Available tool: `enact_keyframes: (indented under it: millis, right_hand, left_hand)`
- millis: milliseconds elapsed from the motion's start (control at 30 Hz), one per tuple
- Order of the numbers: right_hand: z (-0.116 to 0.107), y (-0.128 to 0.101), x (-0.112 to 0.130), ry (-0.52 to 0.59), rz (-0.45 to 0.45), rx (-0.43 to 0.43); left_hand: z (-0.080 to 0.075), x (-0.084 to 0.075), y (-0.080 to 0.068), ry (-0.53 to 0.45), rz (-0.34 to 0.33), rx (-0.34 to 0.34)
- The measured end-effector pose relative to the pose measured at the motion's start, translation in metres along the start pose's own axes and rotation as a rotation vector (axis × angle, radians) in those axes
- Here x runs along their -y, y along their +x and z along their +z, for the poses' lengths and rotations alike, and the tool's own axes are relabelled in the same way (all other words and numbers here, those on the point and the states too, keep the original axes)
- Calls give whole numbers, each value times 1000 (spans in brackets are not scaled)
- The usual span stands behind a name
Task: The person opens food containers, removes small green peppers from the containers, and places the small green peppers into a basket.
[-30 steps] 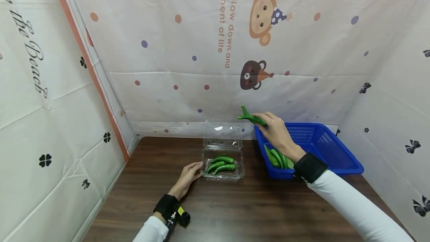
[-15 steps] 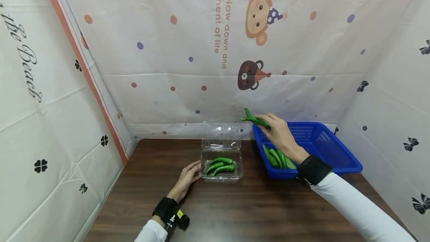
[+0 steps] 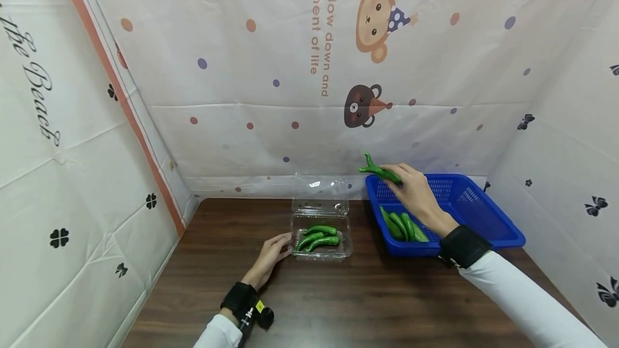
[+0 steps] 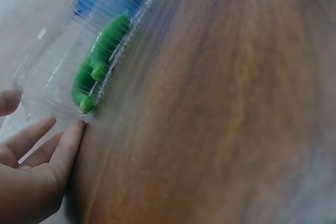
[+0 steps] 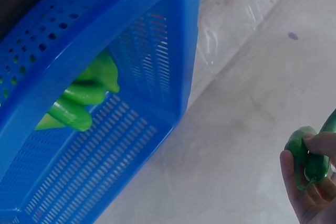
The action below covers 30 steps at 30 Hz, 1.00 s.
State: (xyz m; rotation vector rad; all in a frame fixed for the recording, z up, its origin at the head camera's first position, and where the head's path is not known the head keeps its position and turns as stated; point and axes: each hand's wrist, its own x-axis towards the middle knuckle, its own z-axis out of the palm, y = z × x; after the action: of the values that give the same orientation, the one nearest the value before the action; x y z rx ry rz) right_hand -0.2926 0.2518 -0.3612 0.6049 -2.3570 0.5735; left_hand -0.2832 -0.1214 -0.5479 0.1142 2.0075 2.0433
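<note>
1. Table (image 3: 338,305): dark wood, walled in by printed white sheets at the back and both side edges.
2. Blue basket (image 3: 483,219): sits at the back right corner of the table, with several green peppers (image 3: 401,225) piled at its near left end.
3. Clear box (image 3: 320,240): mid-table near the back edge, lid (image 3: 320,193) hinged up, three peppers (image 3: 316,238) lying inside.
4. Right hand (image 3: 416,197): raised over the basket's left rim, fingers pinching one green pepper (image 3: 382,172) by its body, stem pointing left; the wrist view shows the fingertips (image 5: 315,145) closed round it.
5. Left hand (image 3: 268,256): fingers relaxed and near straight, tips touching the box's left wall; holds nothing.
6. Risk, as I judge it: the pinch is light and the pepper is smooth, so it may slip and fall on the table. The box is light too; a bump could slide it if the left hand eases off. The raised lid may catch the pepper.
</note>
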Motion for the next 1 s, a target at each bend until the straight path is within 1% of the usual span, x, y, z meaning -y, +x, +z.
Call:
enact_keyframes:
  millis: [300, 467, 733, 933, 1000]
  right_hand:
    - [3, -4, -5, 4, -3, -6]
    - [5, -2, -6, 0, -7, -12]
    - [2, 1, -6, -13, 5, -9]
    - [3, -2, -8, -16, 15, 9]
    - [4, -3, -9, -17, 19, 10]
  left_hand:
    - [0, 4, 2, -37, -23, -8]
    - [0, 0, 7, -59, -12, -19]
    - [0, -3, 13, -47, -1, -1]
    - [-1, -3, 12, -52, -17, -5]
    - [-1, -3, 12, -51, -11, -4]
